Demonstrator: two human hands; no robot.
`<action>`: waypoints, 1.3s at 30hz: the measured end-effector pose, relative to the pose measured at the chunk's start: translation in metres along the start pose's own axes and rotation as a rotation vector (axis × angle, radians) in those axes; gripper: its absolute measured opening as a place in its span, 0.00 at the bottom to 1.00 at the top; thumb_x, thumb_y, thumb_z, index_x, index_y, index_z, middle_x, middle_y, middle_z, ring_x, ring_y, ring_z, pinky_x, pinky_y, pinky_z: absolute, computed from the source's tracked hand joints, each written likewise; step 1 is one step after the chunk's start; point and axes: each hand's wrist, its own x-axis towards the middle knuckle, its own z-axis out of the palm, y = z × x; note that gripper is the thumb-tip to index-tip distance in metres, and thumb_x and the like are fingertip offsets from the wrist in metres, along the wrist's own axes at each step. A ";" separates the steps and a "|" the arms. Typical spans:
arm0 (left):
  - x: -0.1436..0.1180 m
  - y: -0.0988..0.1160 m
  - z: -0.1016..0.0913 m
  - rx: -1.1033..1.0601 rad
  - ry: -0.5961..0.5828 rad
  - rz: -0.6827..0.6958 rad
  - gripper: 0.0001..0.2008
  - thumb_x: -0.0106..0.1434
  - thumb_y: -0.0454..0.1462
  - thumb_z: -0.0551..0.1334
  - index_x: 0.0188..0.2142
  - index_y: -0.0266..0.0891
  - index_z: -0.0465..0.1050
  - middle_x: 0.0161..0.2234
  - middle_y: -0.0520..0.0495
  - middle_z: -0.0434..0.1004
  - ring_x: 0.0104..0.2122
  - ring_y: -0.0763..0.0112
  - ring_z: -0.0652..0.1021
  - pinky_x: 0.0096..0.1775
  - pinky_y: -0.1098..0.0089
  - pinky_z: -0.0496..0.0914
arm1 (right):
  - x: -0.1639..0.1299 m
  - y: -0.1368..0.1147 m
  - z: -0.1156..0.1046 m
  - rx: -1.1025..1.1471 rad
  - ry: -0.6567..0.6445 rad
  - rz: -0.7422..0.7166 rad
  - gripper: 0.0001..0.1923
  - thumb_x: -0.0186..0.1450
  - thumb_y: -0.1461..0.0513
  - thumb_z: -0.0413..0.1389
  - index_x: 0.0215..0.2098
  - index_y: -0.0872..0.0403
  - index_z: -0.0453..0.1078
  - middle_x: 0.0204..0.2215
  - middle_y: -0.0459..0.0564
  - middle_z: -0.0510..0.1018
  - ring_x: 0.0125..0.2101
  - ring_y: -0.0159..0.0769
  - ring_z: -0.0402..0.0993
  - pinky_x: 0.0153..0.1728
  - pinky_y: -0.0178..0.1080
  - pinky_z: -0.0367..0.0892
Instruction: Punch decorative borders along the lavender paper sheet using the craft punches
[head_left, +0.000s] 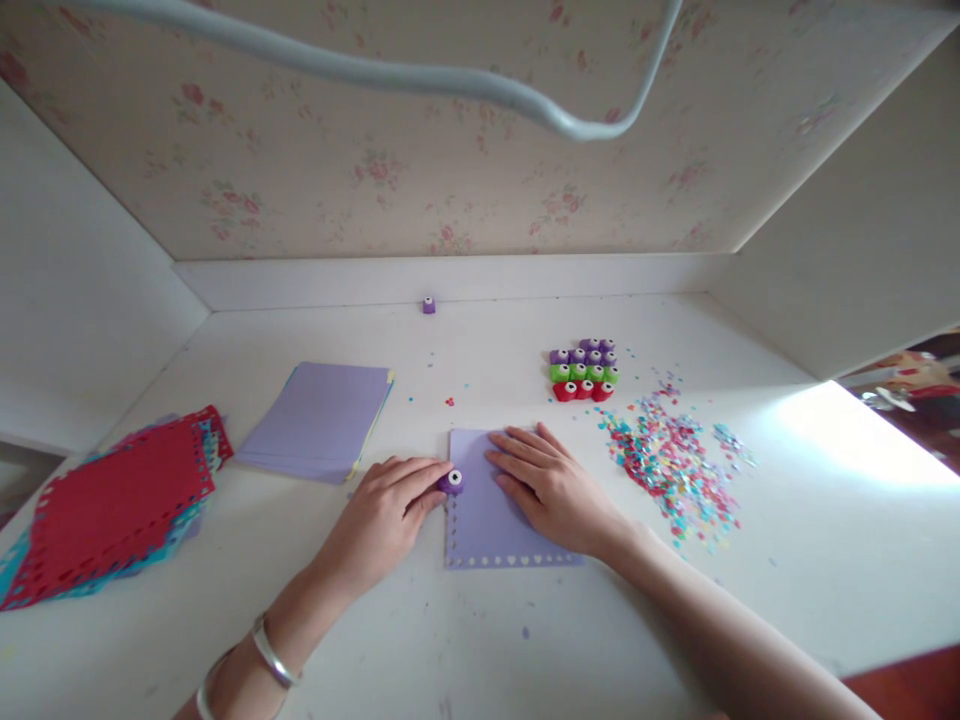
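Observation:
A sheet of purple paper (491, 520) lies on the white desk in front of me. Small shapes are punched along its near edge and the lower part of its left edge. My left hand (390, 500) grips a small purple craft punch (451, 482) between thumb and fingers, at the sheet's left edge. Flat on the sheet's upper right rests my right hand (551, 485), fingers spread, with nothing in it. The part of the paper beneath that hand is hidden.
Left of the sheet sits a stack of purple paper (319, 415); farther left, a pile of punched red and blue sheets (124, 500). Several purple, green and red punches (583, 372) stand in rows behind, one purple punch (428, 305) near the wall. Confetti (679, 460) is heaped on the right.

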 end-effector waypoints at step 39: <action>0.050 0.023 -0.012 -0.130 -0.269 -0.396 0.11 0.65 0.39 0.60 0.27 0.40 0.74 0.32 0.49 0.75 0.31 0.68 0.76 0.35 0.70 0.68 | -0.001 -0.001 -0.001 0.019 0.049 -0.012 0.18 0.73 0.59 0.49 0.59 0.47 0.69 0.61 0.49 0.71 0.62 0.45 0.64 0.65 0.59 0.52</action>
